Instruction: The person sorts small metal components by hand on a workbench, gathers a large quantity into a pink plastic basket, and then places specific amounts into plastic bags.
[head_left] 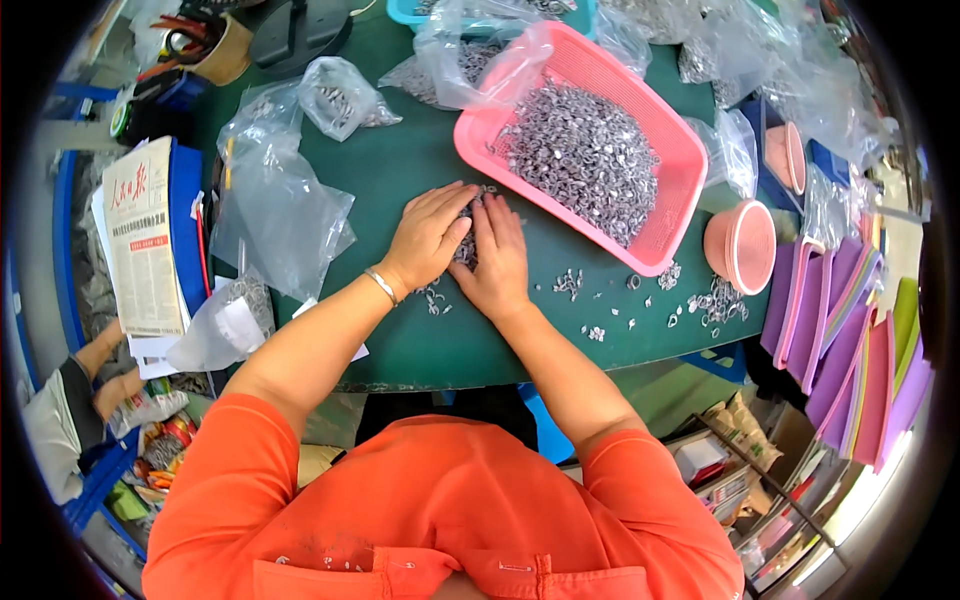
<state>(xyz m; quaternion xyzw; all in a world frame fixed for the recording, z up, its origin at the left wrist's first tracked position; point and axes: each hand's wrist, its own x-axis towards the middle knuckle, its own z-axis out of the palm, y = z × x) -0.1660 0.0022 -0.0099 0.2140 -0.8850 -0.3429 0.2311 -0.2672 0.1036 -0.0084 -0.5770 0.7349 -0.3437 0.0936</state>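
Note:
My left hand (pixel 428 238), with a silver bracelet at its wrist, lies with fingers stretched forward on a small pile of grey metal ring-like pieces (pixel 466 247). Against the other side of the pile rests my right hand (pixel 500 258), its fingers long and slightly apart. Between them the pieces show only in part; neither hand is closed on any. Just beyond my hands, a pink plastic basket (pixel 678 130) holds a large heap of similar small pieces (pixel 585 155). Loose pieces (pixel 718 302) are scattered on the green tabletop (pixel 450 345) to the right.
Stacked pink cups (pixel 740 247) stand right of the basket. Plastic bags (pixel 278 205) lie at left, near a newspaper (pixel 143 235). A bag of small parts (pixel 340 98) and a blue basket (pixel 405 12) are farther back. Purple bins (pixel 800 310) line the right edge.

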